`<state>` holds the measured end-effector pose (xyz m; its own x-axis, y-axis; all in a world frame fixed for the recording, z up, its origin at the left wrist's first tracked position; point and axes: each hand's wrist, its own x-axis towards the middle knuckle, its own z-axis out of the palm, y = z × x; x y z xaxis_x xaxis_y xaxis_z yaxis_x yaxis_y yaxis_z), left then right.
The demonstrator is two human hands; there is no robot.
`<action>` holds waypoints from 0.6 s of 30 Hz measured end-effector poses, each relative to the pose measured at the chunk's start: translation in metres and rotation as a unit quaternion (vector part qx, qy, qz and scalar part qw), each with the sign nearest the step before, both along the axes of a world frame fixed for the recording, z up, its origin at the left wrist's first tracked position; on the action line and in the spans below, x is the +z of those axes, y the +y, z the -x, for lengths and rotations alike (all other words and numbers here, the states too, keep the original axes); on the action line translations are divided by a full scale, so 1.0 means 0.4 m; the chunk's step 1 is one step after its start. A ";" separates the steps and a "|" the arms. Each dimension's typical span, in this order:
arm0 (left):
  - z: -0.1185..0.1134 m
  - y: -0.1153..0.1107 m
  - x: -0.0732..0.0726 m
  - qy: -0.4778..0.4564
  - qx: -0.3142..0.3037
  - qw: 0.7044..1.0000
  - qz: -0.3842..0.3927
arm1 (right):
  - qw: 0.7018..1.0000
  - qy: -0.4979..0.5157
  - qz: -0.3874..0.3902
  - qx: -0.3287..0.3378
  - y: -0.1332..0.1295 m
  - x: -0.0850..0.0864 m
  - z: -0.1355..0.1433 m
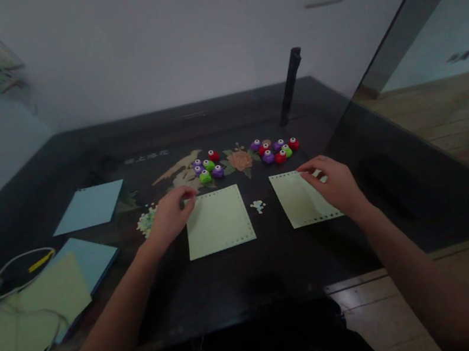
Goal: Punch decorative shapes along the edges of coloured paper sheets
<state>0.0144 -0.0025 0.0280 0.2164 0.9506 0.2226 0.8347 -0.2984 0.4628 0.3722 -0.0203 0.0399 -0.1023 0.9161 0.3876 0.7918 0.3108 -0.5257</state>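
Observation:
Two pale green paper sheets with small marks along their top and bottom edges lie on the dark table. My left hand (pixel 171 213) has thumb and forefinger closed at the top left edge of the left sheet (pixel 219 221). At the top edge of the right sheet (pixel 295 198), the fingertips of my right hand (pixel 329 180) are pinched together, and the hand covers part of that sheet. A small heap of pale bits (pixel 258 206) lies between the sheets. More pale green bits (pixel 146 221) are beside my left wrist, partly hidden.
Behind the sheets sit two clusters of small red, purple and green pieces with white dots, a left cluster (pixel 208 166) and a right cluster (pixel 275 150). A black stick-like object (pixel 290 87) stands at the back. Blue sheets (pixel 90 207), green paper (pixel 52 296) and a white cable (pixel 22 287) lie left.

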 end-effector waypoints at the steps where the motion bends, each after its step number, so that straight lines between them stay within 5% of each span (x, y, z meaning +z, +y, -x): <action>1: 0.018 0.001 -0.008 0.008 0.004 1.000 -0.001 | 0.999 0.001 0.009 0.035 0.001 0.008 0.026; 7: 0.048 0.001 -0.033 0.051 -0.041 0.998 -0.008 | 0.973 -0.107 0.040 0.200 0.051 0.014 0.188; 12: 0.050 -0.001 -0.050 0.095 -0.048 0.994 0.011 | 0.947 -0.229 0.040 0.222 0.116 -0.032 0.286; 18: 0.050 -0.003 -0.062 0.122 -0.046 0.991 0.013 | 0.934 -0.279 0.050 0.218 0.128 -0.058 0.318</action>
